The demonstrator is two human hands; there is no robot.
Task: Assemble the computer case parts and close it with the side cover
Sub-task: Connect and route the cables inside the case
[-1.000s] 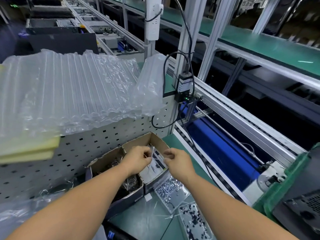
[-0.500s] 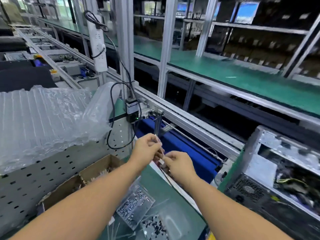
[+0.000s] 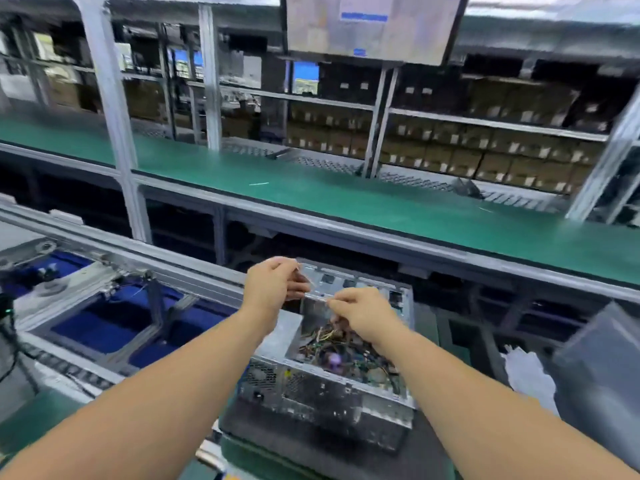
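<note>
Head view: both your hands are raised together over the open computer case (image 3: 325, 372), which lies on its side on a dark mat on the worktop (image 3: 41, 420), side opening up, wiring and board exposed. No side cover is on it; a grey panel (image 3: 602, 368) at the right edge may be the cover, but I cannot tell.

Left hand (image 3: 273, 289): fingers curled, thumb and fingertips pinching one end of a thin pale strip (image 3: 317, 296), probably a cable tie, though blur leaves that uncertain. Right hand (image 3: 363, 315): fingers also curled, pinching the other end. The strip spans between the hands, just above the case's far wall.

Step in hand, as a judgement: preparing the strip to bundle the loose wires (image 3: 325, 336) before closing.

How to do it well:
- Keep the pinch firm at both ends; the strip is thin and will slip easily.
- Bring it down beside the wire bundle, not across the board.
- Gather the yellow and dark leads clear of the fan area (image 3: 334, 358) before tightening.
- Check that nothing stands proud of the case rim, or the cover will likely not seat.

Writing: none legible. The overhead screen (image 3: 367, 26) shows a blue bar and the small labels on the shelved boxes (image 3: 450, 157) are too blurred to read. No brand visible on the case.
</note>
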